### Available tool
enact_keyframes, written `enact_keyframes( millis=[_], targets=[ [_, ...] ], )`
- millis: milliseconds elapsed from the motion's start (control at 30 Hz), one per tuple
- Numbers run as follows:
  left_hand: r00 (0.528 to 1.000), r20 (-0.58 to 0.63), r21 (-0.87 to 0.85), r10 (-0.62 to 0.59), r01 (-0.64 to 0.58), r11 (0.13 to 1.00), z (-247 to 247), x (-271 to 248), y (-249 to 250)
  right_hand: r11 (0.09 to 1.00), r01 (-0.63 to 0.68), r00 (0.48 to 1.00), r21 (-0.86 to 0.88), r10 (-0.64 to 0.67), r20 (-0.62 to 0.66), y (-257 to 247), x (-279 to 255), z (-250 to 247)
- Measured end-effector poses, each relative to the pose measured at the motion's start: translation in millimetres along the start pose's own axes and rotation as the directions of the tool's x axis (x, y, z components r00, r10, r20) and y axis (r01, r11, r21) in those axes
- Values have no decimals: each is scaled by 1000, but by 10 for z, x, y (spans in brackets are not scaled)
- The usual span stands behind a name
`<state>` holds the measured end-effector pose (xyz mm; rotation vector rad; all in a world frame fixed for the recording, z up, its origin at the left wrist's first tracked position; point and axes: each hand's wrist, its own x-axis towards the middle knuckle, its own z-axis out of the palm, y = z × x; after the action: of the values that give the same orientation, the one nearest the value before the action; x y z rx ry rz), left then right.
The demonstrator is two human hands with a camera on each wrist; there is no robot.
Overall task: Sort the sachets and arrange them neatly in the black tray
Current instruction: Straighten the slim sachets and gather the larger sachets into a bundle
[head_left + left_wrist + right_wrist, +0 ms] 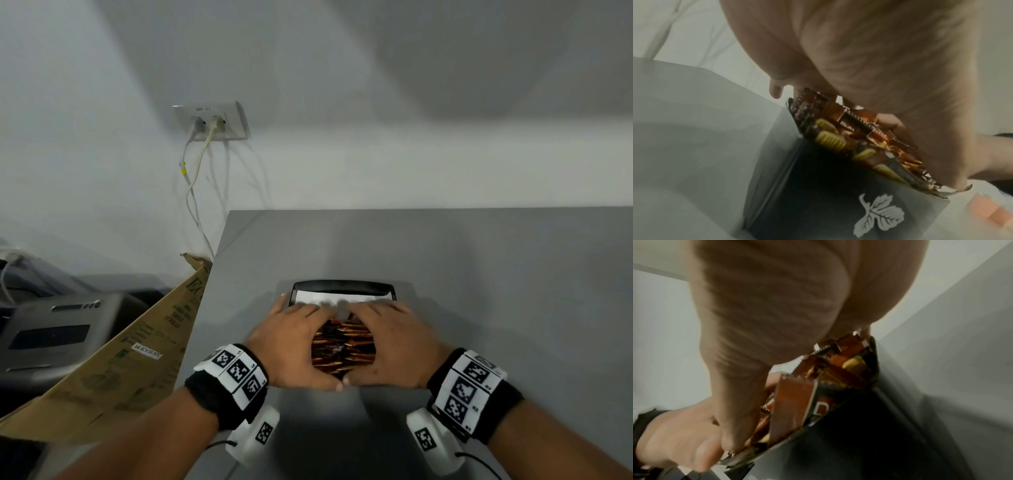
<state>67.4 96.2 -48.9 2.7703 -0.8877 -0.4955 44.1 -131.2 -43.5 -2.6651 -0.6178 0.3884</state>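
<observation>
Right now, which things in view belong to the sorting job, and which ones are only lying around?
Belongs to the job:
- brown sachets, standing packed in the tray
- black tray
- left hand and right hand, cupping the sachets from both sides

Only lying around:
- cardboard box
- grey machine
- wall socket with cables

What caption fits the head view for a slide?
Both hands, left hand and right hand, cup orange-brown sachets standing packed in the black tray on a grey table.

Your wrists: black bands (222, 394) with white fiducial-tag panels (467, 387), white camera pods (255, 433) underneath, thin black cables (478, 462).
</observation>
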Motion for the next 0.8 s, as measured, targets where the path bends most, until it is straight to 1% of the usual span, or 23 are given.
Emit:
enact_keyframes(
  millis=[100,200,333,467,600,800],
  targets=[
    [1000,14,-21,-10,10,1000,-13,-4,-37,1000,-1,999,15,1,-52,31,-16,17],
    [1000,-2,-74,-15,15,997,-40,-5,-60,1000,-22,997,2,22,-74,66,-13,46],
    [999,-29,-142,-35,30,989,-81,-23,-91,995,-103,994,17,103,-20,104,-40,23],
    [1000,2,-143,-21,21,989,-50,-18,-113,995,-95,994,9,95,61,108,-69,13],
    [1000,0,-150,-27,26,988,-29,1,-100,995,-99,993,4,98,71,114,-56,-12],
    [999,-35,-178,-38,32,984,-68,-15,-130,989,-102,994,106,99,39,143,-40,-114]
  ],
)
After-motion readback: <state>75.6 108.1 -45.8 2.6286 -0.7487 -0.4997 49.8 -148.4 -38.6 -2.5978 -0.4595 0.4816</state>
